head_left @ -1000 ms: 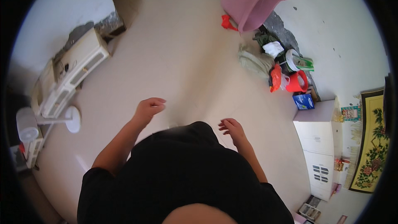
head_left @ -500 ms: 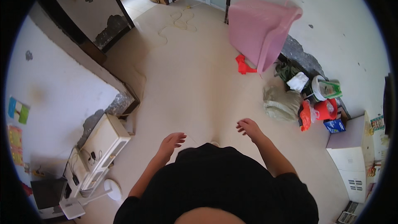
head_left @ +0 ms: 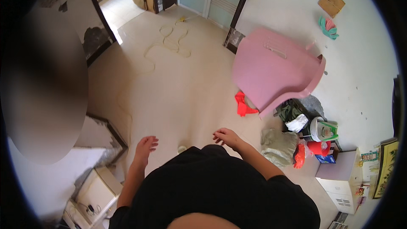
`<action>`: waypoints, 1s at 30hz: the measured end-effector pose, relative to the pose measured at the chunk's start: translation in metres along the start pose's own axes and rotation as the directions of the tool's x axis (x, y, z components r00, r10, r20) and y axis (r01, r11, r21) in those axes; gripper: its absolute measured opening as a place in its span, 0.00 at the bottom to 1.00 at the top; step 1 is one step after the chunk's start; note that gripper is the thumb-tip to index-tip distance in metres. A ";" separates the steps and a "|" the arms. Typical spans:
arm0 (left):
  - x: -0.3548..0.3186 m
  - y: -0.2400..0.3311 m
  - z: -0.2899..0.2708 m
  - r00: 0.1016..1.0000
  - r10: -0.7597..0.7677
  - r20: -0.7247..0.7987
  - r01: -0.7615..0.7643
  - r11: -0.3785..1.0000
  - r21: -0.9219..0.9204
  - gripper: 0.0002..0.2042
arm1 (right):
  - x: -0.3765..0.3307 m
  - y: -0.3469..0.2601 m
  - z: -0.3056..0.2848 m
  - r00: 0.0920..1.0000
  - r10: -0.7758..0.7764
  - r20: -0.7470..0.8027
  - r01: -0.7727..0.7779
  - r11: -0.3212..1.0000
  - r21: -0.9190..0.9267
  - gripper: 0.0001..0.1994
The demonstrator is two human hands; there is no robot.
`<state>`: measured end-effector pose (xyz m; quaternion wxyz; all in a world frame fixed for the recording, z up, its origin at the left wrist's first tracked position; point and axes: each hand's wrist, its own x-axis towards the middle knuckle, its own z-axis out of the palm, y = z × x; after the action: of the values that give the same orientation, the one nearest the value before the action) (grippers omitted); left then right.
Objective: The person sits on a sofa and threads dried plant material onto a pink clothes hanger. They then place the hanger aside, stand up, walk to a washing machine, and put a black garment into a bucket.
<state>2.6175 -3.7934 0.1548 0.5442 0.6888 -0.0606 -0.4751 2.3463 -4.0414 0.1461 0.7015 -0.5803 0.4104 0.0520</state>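
Note:
My left hand (head_left: 147, 144) hangs over the pale floor with nothing in it, fingers loosely apart. My right hand (head_left: 225, 136) is in front of my body, also holding nothing, its fingers a little curled but spread. Neither hand touches anything. To the right ahead, a large pink plastic tub (head_left: 271, 65) stands on end by the wall. A bright red bag or cloth (head_left: 245, 105) lies at its foot. Closest to my right hand on the floor is a stuffed grey-green sack (head_left: 277, 145).
A blurred grey rounded shape (head_left: 44, 89) covers the left side. A thin yellow cord (head_left: 171, 44) winds across the floor ahead. By the right wall are a white bucket (head_left: 318, 129), a red bucket (head_left: 319, 147) and a white cabinet (head_left: 337, 186). A whitish cabinet (head_left: 97, 193) stands left.
The view has shifted and turned, and the pink tub and sack appear lower. The blurred grey shape has come in at left. My right hand is closer to my body's middle; both hands stay free.

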 end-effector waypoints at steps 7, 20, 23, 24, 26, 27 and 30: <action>0.223 0.195 0.063 0.969 0.208 0.134 -0.208 0.978 -0.018 0.11 | 0.137 -0.093 -0.123 0.938 0.031 -0.345 0.028 0.986 0.167 0.14; 0.533 0.421 0.130 0.963 0.184 0.196 -0.192 0.981 0.025 0.12 | 0.451 -0.407 -0.275 0.960 -0.144 -0.242 0.165 0.984 0.069 0.13; 0.626 0.441 0.129 0.979 0.131 0.153 -0.123 0.991 -0.057 0.12 | 0.528 -0.450 -0.307 0.970 -0.182 -0.161 0.183 0.983 -0.014 0.13; 0.658 0.439 0.122 0.979 0.074 0.190 -0.061 0.995 -0.074 0.12 | 0.554 -0.465 -0.313 0.965 -0.198 -0.174 0.196 0.980 -0.027 0.13; 0.712 0.470 0.127 0.971 -0.037 0.238 0.043 0.999 -0.020 0.13 | 0.604 -0.489 -0.331 0.969 -0.127 -0.213 0.112 0.990 -0.081 0.13; 0.747 0.479 0.126 0.966 -0.086 0.243 0.079 0.996 0.040 0.13 | 0.627 -0.504 -0.345 0.973 -0.051 -0.225 0.025 0.993 -0.118 0.13; 0.820 0.568 0.159 0.949 0.003 0.315 -0.043 0.992 0.121 0.14 | 0.651 -0.556 -0.376 0.961 -0.136 -0.242 0.115 0.988 -0.100 0.15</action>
<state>3.1931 -4.6235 0.1380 0.4887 0.6367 -0.1842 -0.5674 2.8859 -4.8050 0.1645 0.6214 -0.6363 0.4546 -0.0479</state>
